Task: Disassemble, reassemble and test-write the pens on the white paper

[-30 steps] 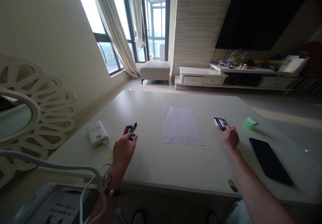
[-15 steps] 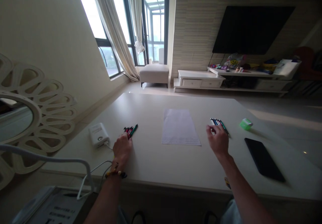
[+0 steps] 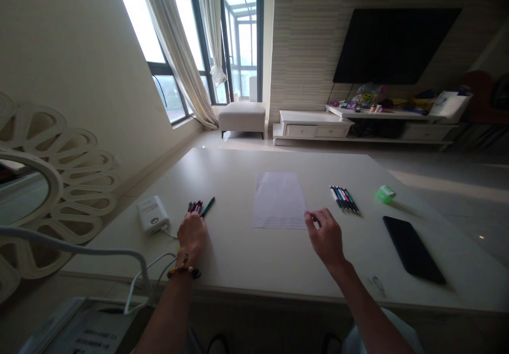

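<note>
Fingers of the left hand (image 3: pixel 192 236) were close together at the near ends of the left pens (image 3: pixel 194 206); tips hidden, couldn't tell if clamped. Fingers of the right hand (image 3: pixel 326 237) were curled, nothing visible in them; couldn't tell if thumb and fingertip met.

Head view, the only one: right hand had just come off the right pens (image 3: pixel 344 200) and moved left to the near right corner of the paper sheet (image 3: pixel 278 200). Contact with sheet unclear. Right pens lay side by side on the table (image 3: pixel 238 264), now uncovered. Left hand had stayed put; green pen (image 3: pixel 208 206) slanted away from the others there. My read: right pens were released, left pens were the part in hand.

Containers: small green-and-white item (image 3: pixel 385 194), right of the right pens, maybe a box; contents unreadable. Plastic bag (image 3: pixel 366 95) on the far shelf (image 3: pixel 360 115), contents not legible. Drawers (image 3: pixel 300 130) were closed, insides hidden.
</note>
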Demonstrator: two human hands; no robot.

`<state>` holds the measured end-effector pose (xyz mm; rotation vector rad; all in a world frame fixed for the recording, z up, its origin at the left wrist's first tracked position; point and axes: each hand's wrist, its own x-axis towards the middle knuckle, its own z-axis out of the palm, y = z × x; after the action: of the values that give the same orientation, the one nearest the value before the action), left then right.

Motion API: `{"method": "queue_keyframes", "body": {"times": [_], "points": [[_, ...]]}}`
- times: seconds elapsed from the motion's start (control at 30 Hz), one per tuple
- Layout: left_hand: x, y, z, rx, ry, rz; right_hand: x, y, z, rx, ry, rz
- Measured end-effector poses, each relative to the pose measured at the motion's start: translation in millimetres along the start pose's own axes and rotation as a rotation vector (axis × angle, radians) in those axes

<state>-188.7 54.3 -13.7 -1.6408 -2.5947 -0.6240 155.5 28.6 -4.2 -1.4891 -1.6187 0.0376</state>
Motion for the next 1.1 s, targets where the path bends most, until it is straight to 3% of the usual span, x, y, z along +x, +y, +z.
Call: {"method": "queue_keyframes", "body": {"times": [0.13, 0.2, 0.23, 0.33, 0.4, 0.5, 0.7, 0.83, 0.9, 1.0, 1.03, 1.1], "points": [[-4, 24, -2.0, -0.553, -0.125, -0.064, -4, -9, 13, 0.167, -0.081, 0.054], [-16, 45, -0.4, -0.672, -0.236, -0.032, -6, -17, 23, 0.333, -0.180, 0.111], [-25, 57, 1.3, -0.758, -0.327, -0.007, -7, -21, 27, 0.427, -0.240, 0.145], [-57, 91, 7.8, -1.260, -0.749, -0.089, -7, -31, 38, 0.675, -0.363, 0.246], [-74, 108, 11.4, -1.380, -0.895, -0.140, -6, -33, 42, 0.769, -0.375, 0.301], [-85, 123, 14.4, -1.414, -0.978, -0.120, -4, -31, 43, 0.816, -0.375, 0.363], [-83, 137, 19.7, -1.266, -0.783, 0.089, 1, -25, 38, 0.778, -0.326, 0.374], [-84, 139, 24.5, -1.172, -0.736, 0.201, 3, -25, 37, 0.727, -0.311, 0.355], [-84, 137, 24.5, -1.115, -0.549, 0.260, 3, -26, 34, 0.724, -0.352, 0.366], [-80, 131, 18.7, -0.835, -0.100, 0.513, 5, -26, 26, 0.726, -0.505, 0.342], [-78, 129, 15.8, -0.696, -0.004, 0.640, 6, -26, 23, 0.728, -0.547, 0.314], [-75, 124, 10.5, -0.453, 0.067, 0.870, 8, -25, 18, 0.748, -0.591, 0.259]]}}
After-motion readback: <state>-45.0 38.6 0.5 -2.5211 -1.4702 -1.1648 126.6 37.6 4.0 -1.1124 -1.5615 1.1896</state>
